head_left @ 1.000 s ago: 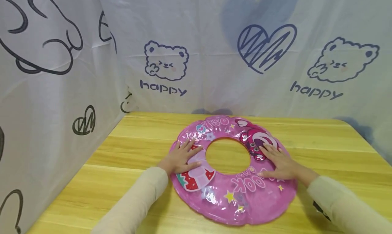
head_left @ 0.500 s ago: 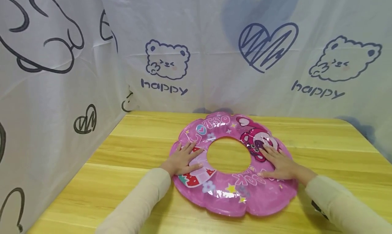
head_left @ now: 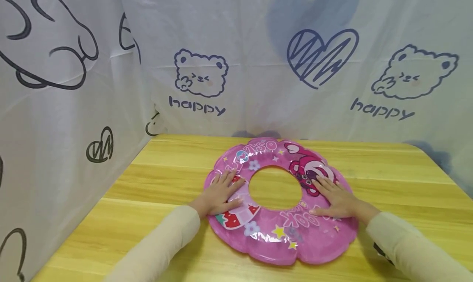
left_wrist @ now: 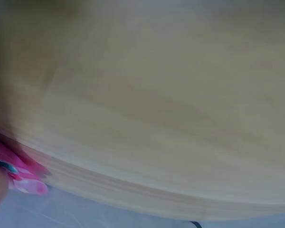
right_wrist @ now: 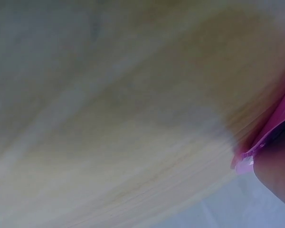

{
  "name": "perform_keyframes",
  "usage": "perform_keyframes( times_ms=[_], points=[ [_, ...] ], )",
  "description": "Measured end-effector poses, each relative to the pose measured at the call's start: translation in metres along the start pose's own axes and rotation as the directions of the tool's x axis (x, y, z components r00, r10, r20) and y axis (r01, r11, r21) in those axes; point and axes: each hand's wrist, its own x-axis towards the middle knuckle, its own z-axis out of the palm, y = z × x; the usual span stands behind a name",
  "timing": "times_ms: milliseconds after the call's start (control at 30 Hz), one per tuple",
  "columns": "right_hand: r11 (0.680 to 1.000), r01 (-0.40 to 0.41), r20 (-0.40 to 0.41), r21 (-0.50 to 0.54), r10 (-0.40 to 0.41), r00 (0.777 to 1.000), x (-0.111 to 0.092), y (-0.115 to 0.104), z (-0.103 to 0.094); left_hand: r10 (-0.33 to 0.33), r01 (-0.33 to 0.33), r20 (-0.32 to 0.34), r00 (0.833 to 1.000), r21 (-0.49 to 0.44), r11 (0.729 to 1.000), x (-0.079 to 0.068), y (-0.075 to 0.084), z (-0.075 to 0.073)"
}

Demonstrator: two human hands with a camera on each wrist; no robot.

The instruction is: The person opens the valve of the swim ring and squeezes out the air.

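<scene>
A pink inflatable swim ring [head_left: 273, 241] lies flat on the wooden table [head_left: 159, 179], printed with a bear, strawberries, stars and letters. My left hand [head_left: 219, 193] rests on its left side with fingers spread over the strawberry print. On the right side, my right hand [head_left: 336, 198] lies with straight fingers across the bear print. Both palms face down on the vinyl. Only a sliver of the ring [left_wrist: 19, 166] shows at the left edge of the left wrist view, and another bit of the ring [right_wrist: 270, 128] at the right of the right wrist view.
A white cloth [head_left: 258, 101] with drawn bears, hearts and "happy" lettering hangs behind the table, and more cloth [head_left: 66, 122] hangs at the left. A small dark object [head_left: 382, 251] shows beside the right sleeve, its kind unclear.
The ring's near edge has risen and sunk slightly, and its surface bulges and creases differently between frames. Both hands stay on it in nearly the same places.
</scene>
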Motion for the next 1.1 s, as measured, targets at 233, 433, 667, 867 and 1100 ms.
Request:
perform_keyframes(
  times_ms=[233, 433, 667, 867, 1100],
  points=[
    [1.0, -0.005, 0.003, -0.002, 0.005, 1.0, -0.001, -0.002, -0.002, 0.106, -0.101, 0.045, 0.993, -0.087, 0.991, -0.012, 0.011, 0.002],
    [1.0, -0.013, 0.017, 0.004, 0.013, 1.0, 0.0, -0.001, 0.001, 0.055, -0.05, 0.093, 0.994, -0.054, 0.997, -0.014, 0.015, 0.012],
    [1.0, -0.009, 0.002, 0.002, 0.009, 1.0, 0.001, 0.0, 0.004, 0.067, -0.07, 0.082, 0.994, 0.027, 0.997, -0.015, 0.019, 0.012],
    [1.0, -0.015, -0.006, -0.011, 0.015, 1.0, 0.003, 0.003, 0.01, 0.184, -0.184, 0.02, 0.983, 0.061, 0.981, -0.02, 0.026, 0.012],
    [1.0, -0.032, 0.009, -0.001, 0.032, 0.999, 0.002, -0.002, 0.004, 0.258, -0.247, 0.057, 0.964, -0.145, 0.958, -0.021, 0.048, 0.013]
  ],
)
